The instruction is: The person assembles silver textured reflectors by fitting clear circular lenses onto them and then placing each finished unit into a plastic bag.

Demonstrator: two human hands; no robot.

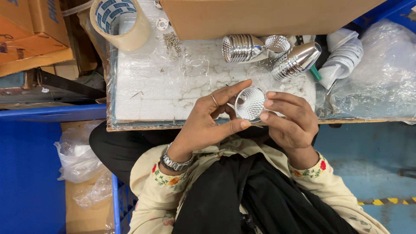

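Note:
Both hands hold one small shiny silver reflector cup (pixel 250 103) with a faceted inside, over the near edge of a white foam board (pixel 151 86) wrapped in clear film. My left hand (pixel 208 121), with a ring and a metal wristwatch, pinches the cup's left rim between forefinger and thumb. The fingers of my right hand (pixel 292 123) curl around its right side. Further back on the board lie a ribbed silver lamp housing (pixel 238 47), another reflector cup (pixel 277 44) and a stack of shiny cones (pixel 297 60).
A roll of brown tape (pixel 119 21) stands at the board's back left beside a small pile of screws (pixel 172 42). A cardboard box (pixel 260 15) overhangs the back. Stacked white cups (pixel 344 58) and clear plastic bags (pixel 381 73) lie right. Blue crates (pixel 30 173) stand left.

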